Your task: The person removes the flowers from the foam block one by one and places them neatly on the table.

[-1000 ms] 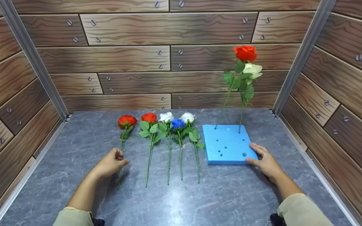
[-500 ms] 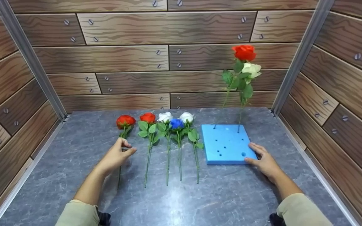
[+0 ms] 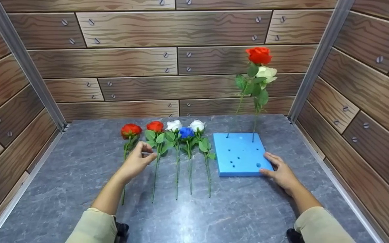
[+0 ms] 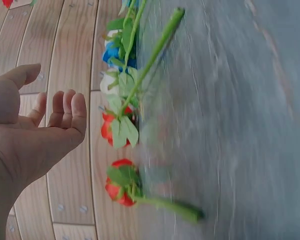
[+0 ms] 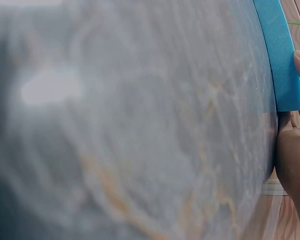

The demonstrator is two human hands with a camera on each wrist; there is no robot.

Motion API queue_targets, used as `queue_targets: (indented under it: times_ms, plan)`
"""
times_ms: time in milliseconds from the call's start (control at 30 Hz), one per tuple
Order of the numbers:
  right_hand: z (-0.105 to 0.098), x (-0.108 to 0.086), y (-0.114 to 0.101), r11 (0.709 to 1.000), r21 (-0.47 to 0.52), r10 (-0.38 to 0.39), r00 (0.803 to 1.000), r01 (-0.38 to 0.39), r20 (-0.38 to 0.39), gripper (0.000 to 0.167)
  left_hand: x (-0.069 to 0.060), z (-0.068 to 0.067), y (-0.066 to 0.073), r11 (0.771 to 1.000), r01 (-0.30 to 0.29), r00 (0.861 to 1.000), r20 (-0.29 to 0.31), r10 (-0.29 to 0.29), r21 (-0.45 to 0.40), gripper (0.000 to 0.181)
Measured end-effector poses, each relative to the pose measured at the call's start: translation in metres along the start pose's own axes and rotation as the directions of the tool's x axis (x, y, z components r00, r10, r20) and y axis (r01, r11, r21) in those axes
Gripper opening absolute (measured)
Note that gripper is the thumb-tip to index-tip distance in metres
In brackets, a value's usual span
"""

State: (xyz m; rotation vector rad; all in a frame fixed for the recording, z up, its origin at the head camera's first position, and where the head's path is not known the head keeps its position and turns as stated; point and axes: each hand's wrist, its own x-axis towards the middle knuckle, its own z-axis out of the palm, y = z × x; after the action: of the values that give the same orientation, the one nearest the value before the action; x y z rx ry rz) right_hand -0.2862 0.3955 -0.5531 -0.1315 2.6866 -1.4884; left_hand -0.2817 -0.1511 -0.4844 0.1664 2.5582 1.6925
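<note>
My left hand (image 3: 137, 162) hovers over the table beside the second red rose (image 3: 155, 126), its fingers loosely bent with nothing between them. Left of that hand lies another red rose (image 3: 131, 130), partly hidden by it. In the left wrist view, the hand (image 4: 40, 117) is apart from both red roses. My right hand (image 3: 282, 173) holds the near right corner of a blue block with holes (image 3: 245, 155), thumb at the front corner and fingers along its right side. A red rose (image 3: 259, 55) and a cream rose (image 3: 266, 74) stand upright in the block's far holes.
To the right of the red roses lie a white rose (image 3: 174, 126), a blue rose (image 3: 186, 132) and a second white rose (image 3: 197, 126), stems toward me. Wood-patterned walls (image 3: 130, 62) enclose the grey marbled table (image 3: 167, 222) at the back and sides.
My left hand has moved right and away from me, from the leftmost red rose's stem toward the second red rose. The right hand stays on the block. The view has shifted slightly.
</note>
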Motion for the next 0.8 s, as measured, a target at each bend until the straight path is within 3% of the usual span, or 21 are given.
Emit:
queue_targets:
  times_ms: [200, 433, 800]
  plan:
    - [0.001, 0.000, 0.000, 1.000, 0.003, 0.005, 1.000, -0.005, -0.002, 0.086, 0.007, 0.018, 0.009, 0.995, -0.007, 0.999, 0.035, 0.011, -0.102, 0.030]
    - [-0.002, -0.001, 0.001, 1.000, -0.008, 0.010, 1.000, -0.011, -0.015, 0.087, 0.021, 0.042, 0.019, 0.991, -0.020, 0.997, 0.071, 0.030, -0.135, 0.030]
    - [0.000, -0.001, -0.001, 0.999, 0.033, 0.015, 1.000, -0.015, 0.003, 0.085, 0.041, 0.087, 0.036, 0.979, -0.061, 0.995, 0.071, 0.076, -0.192, 0.027]
